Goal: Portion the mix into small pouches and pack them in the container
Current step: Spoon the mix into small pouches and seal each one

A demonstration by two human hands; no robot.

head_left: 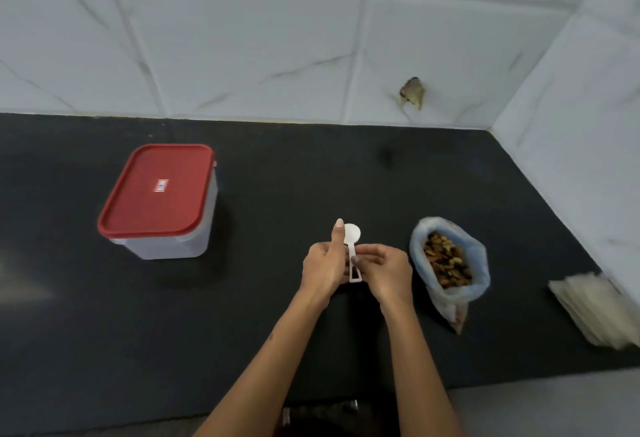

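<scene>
Scoop (352,242): long axis runs away from the person, bowl far, handle near.
Left hand (323,265): grips the handle (forefinger straight).
Right hand (387,272): pinches the handle, left of the mix bag (450,260).

Container (162,204): clear, boxy plastic tub, upright on the black counter at left, closed with a red lid (157,190) bearing a small sticker at centre. Bag of mix (450,263): translucent bluish plastic, mouth rolled open, standing slightly tilted at right, holding brown and tan nuts and dried pieces. Pouches (595,312): stack of flat, pale, empty sleeves lying at the far right edge, blurred. Scoop (352,249): white plastic, round bowl pointing away, slotted handle, held between both hands in front of the bag.
</scene>
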